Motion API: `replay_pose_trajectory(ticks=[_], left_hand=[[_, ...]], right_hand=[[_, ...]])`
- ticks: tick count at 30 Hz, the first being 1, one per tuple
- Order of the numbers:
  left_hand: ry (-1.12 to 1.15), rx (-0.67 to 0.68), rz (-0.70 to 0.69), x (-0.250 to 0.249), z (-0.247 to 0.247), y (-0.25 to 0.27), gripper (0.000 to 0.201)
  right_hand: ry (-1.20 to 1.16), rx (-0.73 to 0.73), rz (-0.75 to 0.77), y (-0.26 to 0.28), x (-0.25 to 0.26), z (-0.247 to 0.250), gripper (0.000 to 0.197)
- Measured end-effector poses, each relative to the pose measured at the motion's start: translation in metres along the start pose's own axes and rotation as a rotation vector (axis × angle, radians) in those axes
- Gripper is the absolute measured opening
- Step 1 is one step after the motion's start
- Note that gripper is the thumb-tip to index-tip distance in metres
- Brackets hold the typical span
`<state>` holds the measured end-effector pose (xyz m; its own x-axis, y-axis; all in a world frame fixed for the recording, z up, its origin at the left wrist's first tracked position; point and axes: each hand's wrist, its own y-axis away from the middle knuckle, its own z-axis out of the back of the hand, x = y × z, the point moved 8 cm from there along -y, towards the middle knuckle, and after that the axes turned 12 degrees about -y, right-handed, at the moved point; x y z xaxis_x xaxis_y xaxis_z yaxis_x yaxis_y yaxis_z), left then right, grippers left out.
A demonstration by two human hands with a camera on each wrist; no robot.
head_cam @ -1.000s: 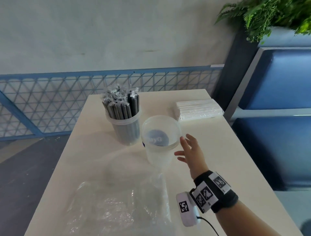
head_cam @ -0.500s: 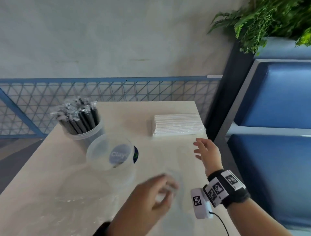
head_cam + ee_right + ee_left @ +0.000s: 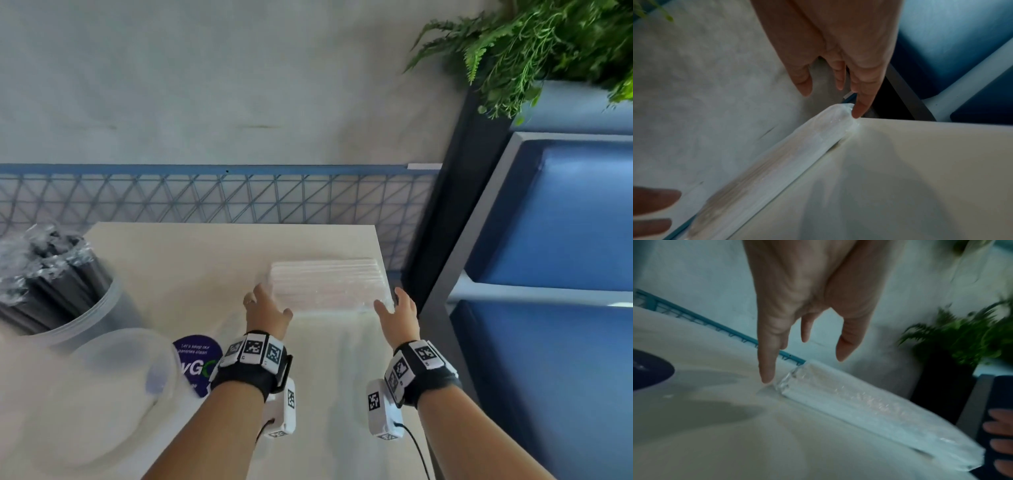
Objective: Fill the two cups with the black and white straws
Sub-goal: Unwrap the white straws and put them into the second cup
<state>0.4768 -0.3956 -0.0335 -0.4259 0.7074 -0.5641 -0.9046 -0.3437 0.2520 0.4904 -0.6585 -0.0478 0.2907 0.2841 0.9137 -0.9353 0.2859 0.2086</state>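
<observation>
Here both hands are reaching with fingers spread, left hand and right hand flanking the wrapped white straws on the counter. Left of them, a purple sticker is showing "Let's keep our pantries clean", partly hidden; the empty cup is blurring, beside the black straws.

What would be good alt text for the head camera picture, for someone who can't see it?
Two open hands, left hand and right hand, reach to either end of a wrapped pack of white straws lying flat on a pale table. At left stand a cup of black straws and an empty clear cup.
</observation>
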Motion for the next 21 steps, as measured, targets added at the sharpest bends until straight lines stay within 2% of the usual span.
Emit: replay_pose_trajectory(ticks=[4,7,10,13,16,21], left_hand=[[-0.103,0.147,0.026,0.007,-0.023,-0.019,0.085],[-0.202,0.174,0.023,0.013,-0.030,-0.017,0.102],[-0.376,0.181,0.007,0.018,-0.038,0.001,0.112],[-0.471,0.185,-0.053,0.023,-0.051,0.029,0.110],[-0.552,0.124,-0.124,0.032,-0.052,0.057,0.105],[-0.608,0.052,-0.264,0.039,-0.036,0.097,0.079]], right_hand=[[0.046,0.100,-0.052,-0.018,-0.007,-0.019,0.069],[0.087,0.054,-0.063,-0.023,-0.015,-0.016,0.071],[0.116,-0.008,-0.123,-0.018,-0.031,-0.006,0.061],[0.020,-0.081,-0.128,0.005,-0.039,0.008,0.045],[-0.118,-0.173,-0.039,0.041,-0.028,0.031,0.035],[-0.253,-0.259,0.143,0.106,0.014,0.054,0.029]])
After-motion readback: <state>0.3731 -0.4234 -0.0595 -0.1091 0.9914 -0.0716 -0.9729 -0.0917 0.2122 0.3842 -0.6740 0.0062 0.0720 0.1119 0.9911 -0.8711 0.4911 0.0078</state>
